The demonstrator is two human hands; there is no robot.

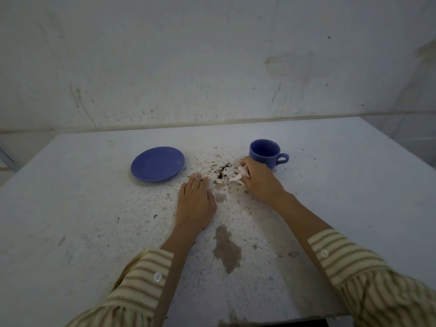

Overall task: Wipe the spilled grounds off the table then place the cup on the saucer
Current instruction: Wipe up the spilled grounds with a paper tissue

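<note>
Dark coffee grounds (pixel 221 171) lie scattered on the white table (pixel 82 208) between a blue saucer (pixel 157 164) on the left and an upright blue cup (pixel 266 153) on the right, its handle pointing right. My right hand (pixel 258 179) is closed around a crumpled white tissue (pixel 238 176) and presses it on the table just right of the grounds, directly in front of the cup. My left hand (pixel 195 201) rests flat, palm down, on the table left of the grounds and near the saucer's front edge.
A brownish wet stain (pixel 226 249) marks the table between my forearms. Fine specks spread around the spill. A scuffed white wall (pixel 212 67) rises behind the table's far edge. The table's near edge runs along the bottom of the view.
</note>
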